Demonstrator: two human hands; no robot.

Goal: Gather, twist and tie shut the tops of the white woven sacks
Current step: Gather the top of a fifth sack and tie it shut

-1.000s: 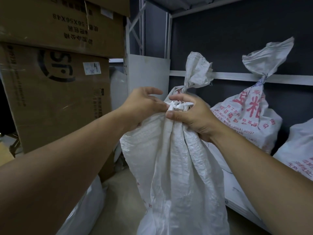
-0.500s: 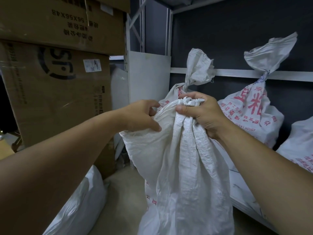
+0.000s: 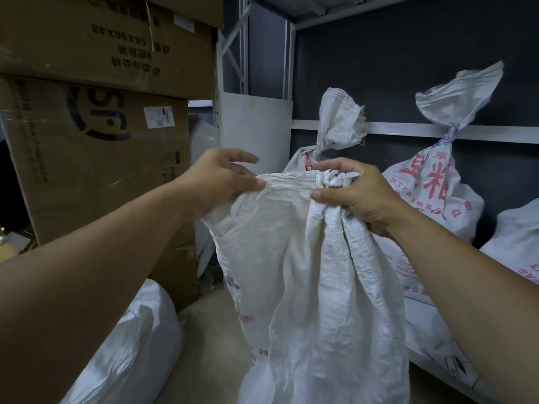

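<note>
Leftward along the hem (image 3: 287,177) slid the left hand (image 3: 217,177), now pinching it; right hand (image 3: 360,198) clenches gathered pleats (image 3: 335,181), white woven sack (image 3: 306,272) hanging below both. Gathering continues: next, feed slack rightward

Your left forearm (image 3: 96,266) runs bare from the lower left edge up to the middle of the frame. Your left hand (image 3: 218,177) holds the hem of the white woven sack (image 3: 291,258), with the thumb lying along the front of the cloth and the index finger stretched out free above it. Your right forearm (image 3: 466,287) rises from the lower right corner, wrist bent slightly. Just right of centre, your right hand (image 3: 358,196) is a fist closed round the sack's bunched top, thumb pointing left across it. The two hands sit near each other, not touching.
</note>
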